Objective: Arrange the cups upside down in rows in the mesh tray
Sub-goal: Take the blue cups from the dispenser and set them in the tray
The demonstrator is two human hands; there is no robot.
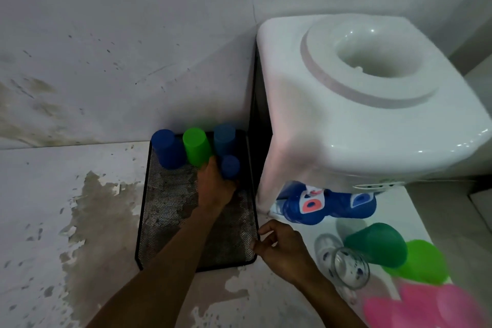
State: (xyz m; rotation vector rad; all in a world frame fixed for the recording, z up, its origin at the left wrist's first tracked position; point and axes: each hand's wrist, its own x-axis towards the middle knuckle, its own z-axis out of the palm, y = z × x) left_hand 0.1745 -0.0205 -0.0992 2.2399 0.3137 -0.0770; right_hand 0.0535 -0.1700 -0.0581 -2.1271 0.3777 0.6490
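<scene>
Three upturned plastic cups (195,147) line the black mesh tray's (149,208) far edge; my left hand (215,186) holding the small blue plastic cup (230,166) could topple them, right hand (282,250) loosely curled, empty.

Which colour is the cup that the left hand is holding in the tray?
Blue. The cup in the left hand shows clearly in the head view.

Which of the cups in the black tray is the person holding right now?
The small blue cup, gripped by the left hand in front of the back row; the other three stand untouched against the wall.
</scene>
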